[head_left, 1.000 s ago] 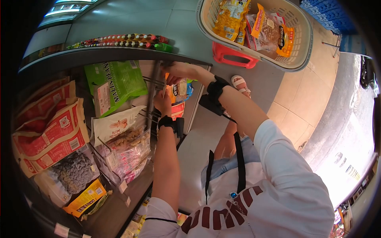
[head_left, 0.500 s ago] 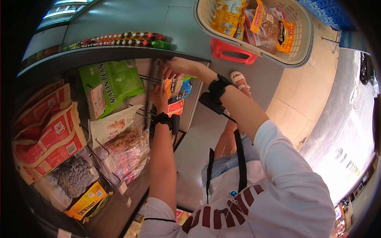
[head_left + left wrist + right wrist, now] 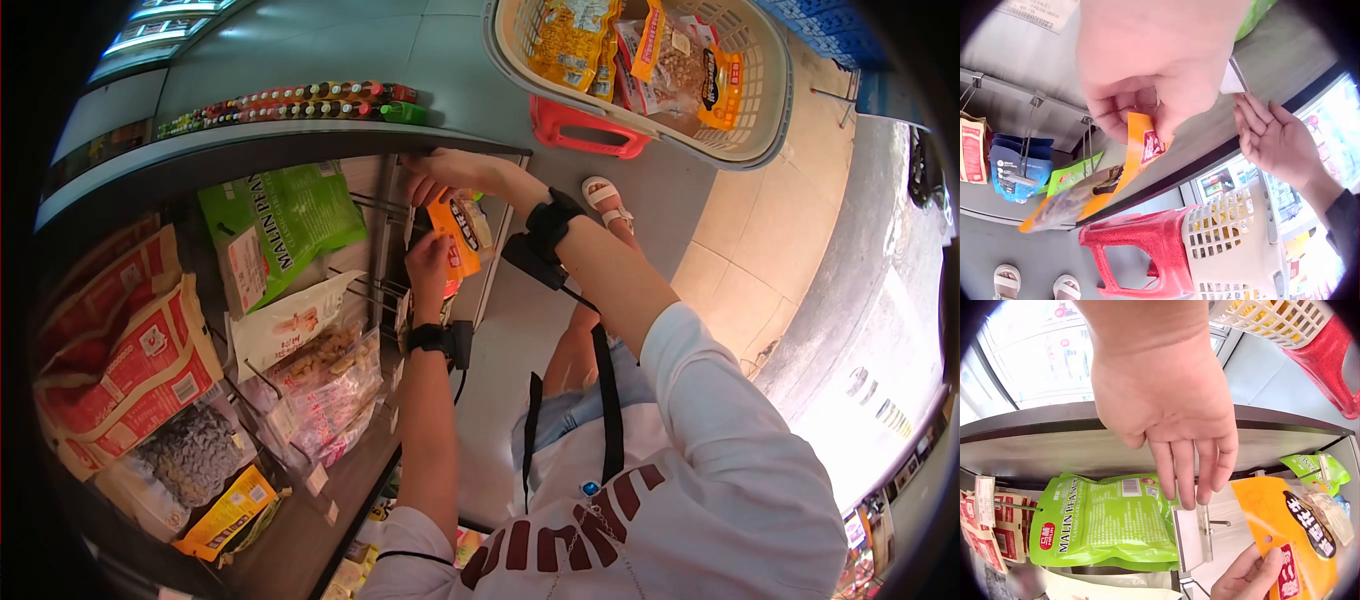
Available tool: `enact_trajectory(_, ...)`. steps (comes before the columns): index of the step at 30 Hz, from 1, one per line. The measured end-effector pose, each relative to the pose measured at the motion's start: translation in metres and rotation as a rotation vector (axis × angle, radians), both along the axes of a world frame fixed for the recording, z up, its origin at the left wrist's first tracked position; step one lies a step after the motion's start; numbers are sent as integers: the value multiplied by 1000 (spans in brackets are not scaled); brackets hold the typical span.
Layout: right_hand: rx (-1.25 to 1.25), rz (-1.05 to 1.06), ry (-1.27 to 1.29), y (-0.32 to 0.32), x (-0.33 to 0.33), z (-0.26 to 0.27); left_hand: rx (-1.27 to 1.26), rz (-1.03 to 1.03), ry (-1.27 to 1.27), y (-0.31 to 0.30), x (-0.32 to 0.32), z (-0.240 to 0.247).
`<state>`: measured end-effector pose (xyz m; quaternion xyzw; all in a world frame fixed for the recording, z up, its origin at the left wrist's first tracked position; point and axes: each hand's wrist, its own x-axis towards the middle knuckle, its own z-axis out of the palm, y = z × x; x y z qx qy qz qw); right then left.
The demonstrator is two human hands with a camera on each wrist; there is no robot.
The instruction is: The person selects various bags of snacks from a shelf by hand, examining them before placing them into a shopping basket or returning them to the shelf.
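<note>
My left hand (image 3: 1154, 75) pinches the top corner of an orange snack bag (image 3: 462, 235) with a clear window, its hang hole bare beside the thumb (image 3: 1268, 539). In the right wrist view, my right hand (image 3: 1169, 415) stretches its fingers downward, fingertips right at the silvery-white label plate (image 3: 1191, 534) of a display hook. Just left of that plate hangs a green peanut bag (image 3: 1110, 522). From the left wrist, the right palm (image 3: 1288, 147) shows with nothing in it.
A beige basket (image 3: 640, 125) holding several snack bags stands on a red stool (image 3: 590, 130). Red-and-cream bags (image 3: 140, 350) and clear nut bags (image 3: 330, 370) hang along the rack. Blue bags (image 3: 1019, 165) hang on another hook. Bottles (image 3: 330, 98) line up beyond the dark shelf edge (image 3: 260, 140).
The orange bag has come away from the hooks toward the body in the left hand, turning its front to view. The right hand stays near the hook plate.
</note>
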<state>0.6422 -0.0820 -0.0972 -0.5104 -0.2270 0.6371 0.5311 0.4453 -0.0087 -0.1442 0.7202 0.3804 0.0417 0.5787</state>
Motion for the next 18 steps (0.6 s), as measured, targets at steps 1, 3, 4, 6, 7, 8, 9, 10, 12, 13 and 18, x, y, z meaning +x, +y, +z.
enact_trajectory(1, 1, -1, -17, -1, 0, 1, -58, -38, 10, -1, -2, 0)
enact_trajectory(3, -4, 14, -16, -1, 2, 1, -118, -74, 26, 0, -6, -3)
enact_trajectory(4, -6, 28, -18, -1, 2, 1, -138, 0, 13, 3, -8, -6)
enact_trajectory(6, -8, 29, -8, 1, 1, -1, -160, 72, 5, 16, -11, -11)
enact_trajectory(7, -8, 27, 0, 2, 0, -2, -17, -26, 54, 26, -12, -12)
enact_trajectory(8, -14, 22, 8, 3, -1, -5, 125, -127, 103, 31, -15, -15)
enact_trajectory(9, 0, 21, 14, 3, -2, -5, 198, -125, 105, 30, -13, -12)
enact_trajectory(10, 11, 20, 18, 2, -1, -6, 190, -133, 109, 28, -8, -11)
enact_trajectory(12, 4, 11, 16, 1, -1, -6, 302, -20, 28, 26, -1, -17)
enact_trajectory(13, 8, 9, 10, 1, -3, -6, 369, -48, 17, 28, 2, -19)
enact_trajectory(18, 8, 4, 31, 0, -4, -5, 401, 97, -91, 38, 12, -39)
